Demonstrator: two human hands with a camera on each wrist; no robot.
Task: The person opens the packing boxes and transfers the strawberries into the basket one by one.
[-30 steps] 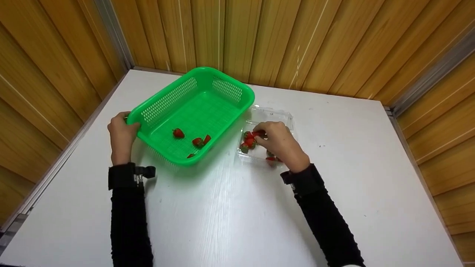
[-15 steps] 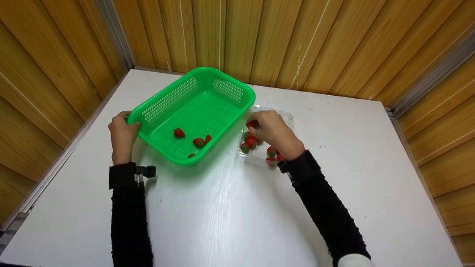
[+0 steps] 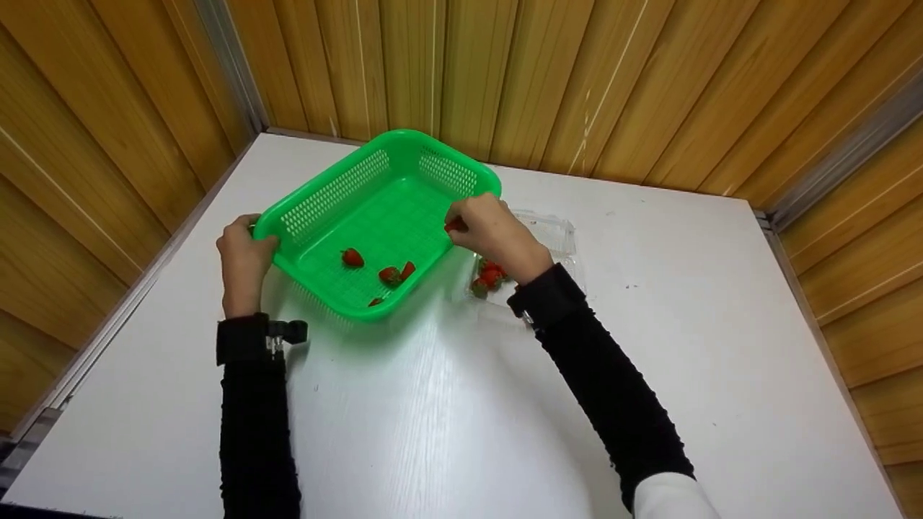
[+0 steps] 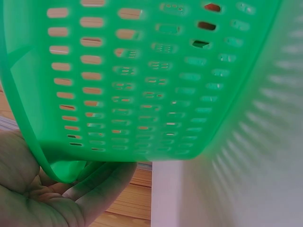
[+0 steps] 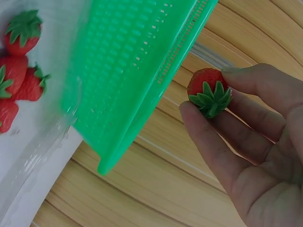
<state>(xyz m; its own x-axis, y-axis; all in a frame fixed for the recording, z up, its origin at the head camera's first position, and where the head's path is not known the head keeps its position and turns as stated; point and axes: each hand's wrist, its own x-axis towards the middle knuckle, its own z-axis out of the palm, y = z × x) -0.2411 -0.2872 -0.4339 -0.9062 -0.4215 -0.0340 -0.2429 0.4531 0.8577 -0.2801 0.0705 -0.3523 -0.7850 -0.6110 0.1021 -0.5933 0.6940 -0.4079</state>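
My left hand (image 3: pixel 245 259) grips the near-left rim of a green plastic basket (image 3: pixel 339 180); in the left wrist view its fingers (image 4: pixel 104 189) curl under that rim. Between thumb and fingertips my right hand (image 3: pixel 497 234) pinches a strawberry (image 5: pixel 208 92), red with green leaves. That hand is at the basket's right rim in the head view. Inside the basket lie several strawberries, one (image 3: pixel 352 258) apart from the others (image 3: pixel 390 275). A clear plastic box (image 3: pixel 497 313) with its lid (image 3: pixel 551 229) folded back stands right of the basket, partly hidden by my right hand. More strawberries (image 3: pixel 490 276) lie in it.
A white table (image 3: pixel 404 418) carries the basket and the box. Wood-patterned panels (image 3: pixel 548 86) rise behind it and on both sides, close to the basket's far end. Black straps with small cameras (image 3: pixel 288 331) sit on my wrists.
My right hand has lifted the strawberry out of the clear box and carried it left and away from me to the basket's rim. The left hand keeps its grip on the basket.
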